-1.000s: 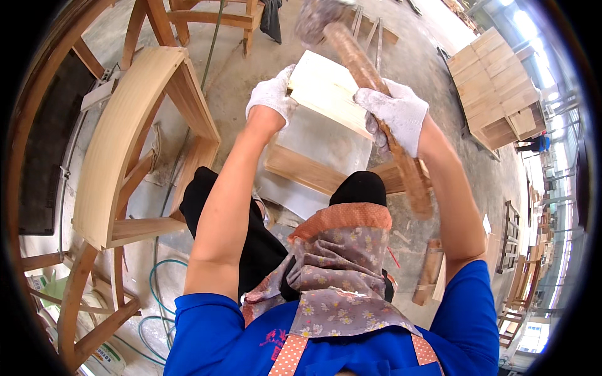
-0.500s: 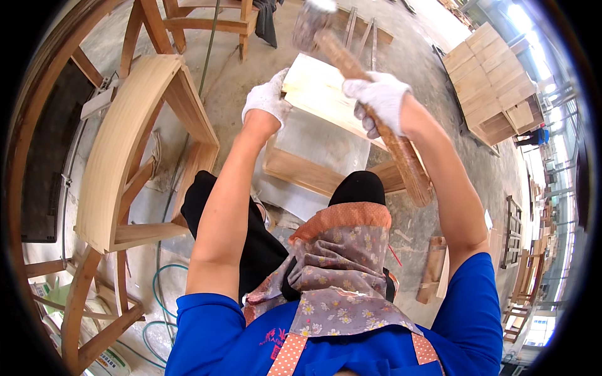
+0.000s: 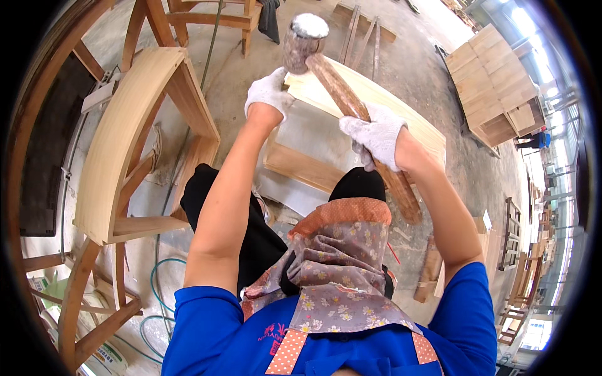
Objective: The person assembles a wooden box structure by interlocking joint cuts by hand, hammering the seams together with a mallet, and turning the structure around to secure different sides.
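Note:
A mallet point(image 3: 338, 86) with a thick wooden handle and a pale-faced round head is in my right hand point(image 3: 377, 133), which is wrapped around the middle of the handle. Its head hangs above the far left corner of a light wooden box frame point(image 3: 401, 113), hiding part of the far board; I cannot tell whether they touch. At that corner my left hand point(image 3: 268, 95) holds the end of the frame, its fingertips partly hidden. Both hands wear white knit gloves. The frame stands in front of my knees, with a pale sheet point(image 3: 316, 135) showing through its opening.
Another light wooden frame point(image 3: 103, 156) rests on brown wooden legs at my left. A teal hose point(image 3: 153, 276) lies on the floor beside it. A large wooden cabinet point(image 3: 492, 75) stands at far right, near a person in blue point(image 3: 540, 139). Wood strips point(image 3: 364, 41) lie ahead.
My right hand has come down and toward me, and the mallet head has dropped slightly to the left. My left hand stays at the frame's corner.

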Tool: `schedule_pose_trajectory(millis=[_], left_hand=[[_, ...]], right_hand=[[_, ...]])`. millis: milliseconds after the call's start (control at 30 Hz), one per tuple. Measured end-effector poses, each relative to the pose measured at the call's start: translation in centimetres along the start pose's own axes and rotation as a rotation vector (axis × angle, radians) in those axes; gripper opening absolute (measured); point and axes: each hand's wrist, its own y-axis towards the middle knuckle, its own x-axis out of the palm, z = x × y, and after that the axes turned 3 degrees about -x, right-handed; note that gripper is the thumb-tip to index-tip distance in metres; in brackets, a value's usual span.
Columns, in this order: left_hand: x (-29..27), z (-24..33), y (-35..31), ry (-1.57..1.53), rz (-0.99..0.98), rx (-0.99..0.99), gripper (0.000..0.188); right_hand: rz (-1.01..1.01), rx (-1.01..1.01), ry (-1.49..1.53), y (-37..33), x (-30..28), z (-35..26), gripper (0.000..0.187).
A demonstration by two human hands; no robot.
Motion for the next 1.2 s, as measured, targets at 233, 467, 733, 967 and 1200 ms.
schedule_pose_trajectory(millis=[233,467,733,967,1200], left_hand=[[0.1,0.0,0.0,-0.001,0.056,0.094,0.047],[-0.7,0.6,-0.9,-0.011,-0.008,0.028,0.042],[-0.9,0.3,-0.2,-0.082,-0.078,0.027,0.054],[-3.3,0.0,-1.1,-0.484,-0.174,0.174,0.062],[-3.5,-0.5,-1.3,-0.418,-0.174,0.302,0.041]], right_hand=[[0.073,-0.119,0.2,-1.4,-0.4,-0.9,0.027],[-0.004,-0.007,0.253,0.2,-0.8,-2.0,0.025],[-0.013,0.027,0.136,0.9,0.2,0.3,0.029],[0.012,-0.073,0.528,-4.8,0.2,3.7,0.033],[-0.09,-0.063,0.452,-8.0,2.1,10.1,0.027]])
